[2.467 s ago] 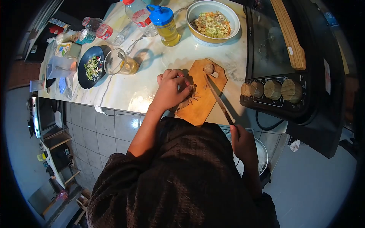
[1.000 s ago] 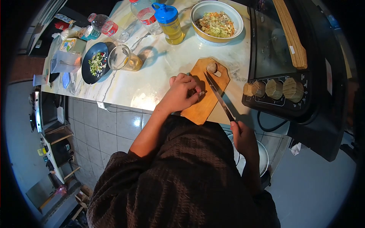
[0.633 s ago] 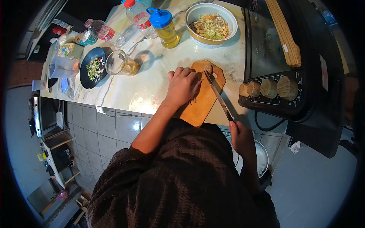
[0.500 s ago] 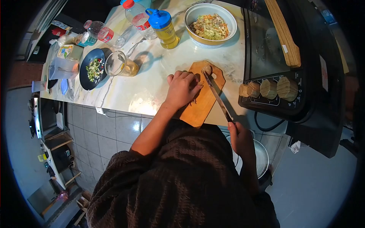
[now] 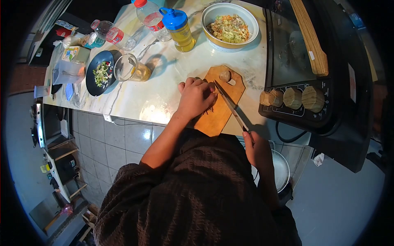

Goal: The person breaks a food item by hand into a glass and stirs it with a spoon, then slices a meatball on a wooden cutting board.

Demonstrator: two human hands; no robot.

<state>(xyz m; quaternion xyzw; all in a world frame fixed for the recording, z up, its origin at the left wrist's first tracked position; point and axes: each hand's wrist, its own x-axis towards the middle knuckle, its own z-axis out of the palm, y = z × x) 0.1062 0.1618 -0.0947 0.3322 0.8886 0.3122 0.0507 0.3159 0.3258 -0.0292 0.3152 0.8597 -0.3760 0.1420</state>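
Observation:
A wooden cutting board [image 5: 223, 107] lies at the counter's front edge. My left hand [image 5: 195, 97] rests on its left side, fingers curled down over something hidden beneath them; a few thin dark pieces show by the thumb. In my right hand [image 5: 258, 151] is the handle of a long knife [image 5: 232, 107], its blade slanting across the board with the tip close to my left fingers. One round brownish ball, perhaps a meatball [image 5: 225, 76], sits at the board's far end beside the hanging hole, apart from the blade.
Beyond the board stand a bowl of shredded vegetables [image 5: 210, 37], a blue-lidded oil bottle [image 5: 179, 33] and plastic bottles [image 5: 152, 22]. To the left are a glass jug [image 5: 130, 69] and a dark plate of chopped vegetables [image 5: 92, 82]. A black oven [image 5: 293, 82] borders the right side.
The knife tip has moved left, away from the round ball and toward my left fingers. My left hand stays curled in about the same place.

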